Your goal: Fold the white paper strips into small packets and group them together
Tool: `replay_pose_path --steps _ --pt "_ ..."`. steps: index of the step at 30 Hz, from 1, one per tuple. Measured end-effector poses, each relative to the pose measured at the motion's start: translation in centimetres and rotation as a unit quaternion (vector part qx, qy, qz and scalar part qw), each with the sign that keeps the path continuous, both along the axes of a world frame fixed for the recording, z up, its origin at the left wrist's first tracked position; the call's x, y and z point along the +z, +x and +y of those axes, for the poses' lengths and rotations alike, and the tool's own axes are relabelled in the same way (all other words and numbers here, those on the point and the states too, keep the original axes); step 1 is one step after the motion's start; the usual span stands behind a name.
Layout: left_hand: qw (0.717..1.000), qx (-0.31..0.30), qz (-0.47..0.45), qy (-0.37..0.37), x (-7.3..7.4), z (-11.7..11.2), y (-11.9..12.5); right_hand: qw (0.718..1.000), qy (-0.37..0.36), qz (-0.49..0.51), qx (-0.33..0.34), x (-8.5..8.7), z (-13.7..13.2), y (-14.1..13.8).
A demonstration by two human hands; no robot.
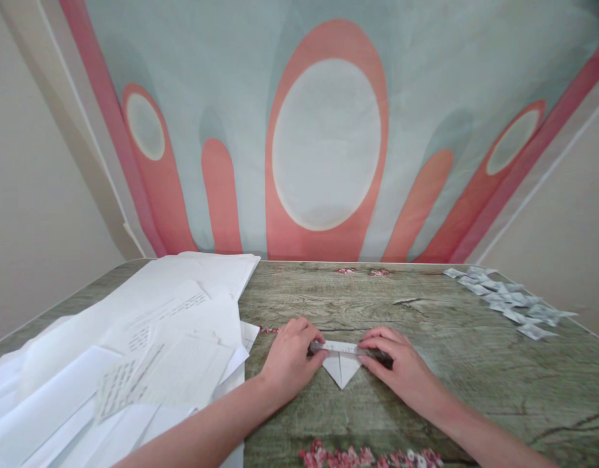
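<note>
Between my hands is a small folded piece of white paper, with a point toward me and a printed strip along its far edge. My left hand pinches the left end of that strip between thumb and fingers. At the right end, my right hand grips it the same way. The paper is low over the wood-patterned tabletop; whether it touches the surface I cannot tell.
Loose white sheets, some printed, spread in a large pile over the left side of the table. Several small folded paper pieces lie at the far right. A backdrop with coral shapes rises behind the table.
</note>
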State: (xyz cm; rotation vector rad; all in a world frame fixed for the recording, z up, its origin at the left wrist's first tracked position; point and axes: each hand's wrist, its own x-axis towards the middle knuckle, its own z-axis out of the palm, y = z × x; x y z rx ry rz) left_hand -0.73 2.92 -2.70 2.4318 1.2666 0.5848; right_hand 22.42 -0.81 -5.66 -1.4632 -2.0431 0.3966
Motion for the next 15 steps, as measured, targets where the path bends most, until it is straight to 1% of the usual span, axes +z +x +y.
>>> replay_pose_path --steps 5,11,15 --pt "0.999 -0.045 0.001 0.007 0.3 -1.0 0.8 1.000 0.007 0.001 0.002 -0.1 0.0 -0.3" --pt "0.999 -0.025 -0.020 -0.017 -0.5 -0.9 1.3 1.000 0.002 0.008 0.005 0.1 -0.1 -0.5" --pt "0.999 -0.017 -0.027 -0.029 -0.5 -0.6 1.4 1.000 0.002 0.011 0.007 0.0 -0.1 -0.5"
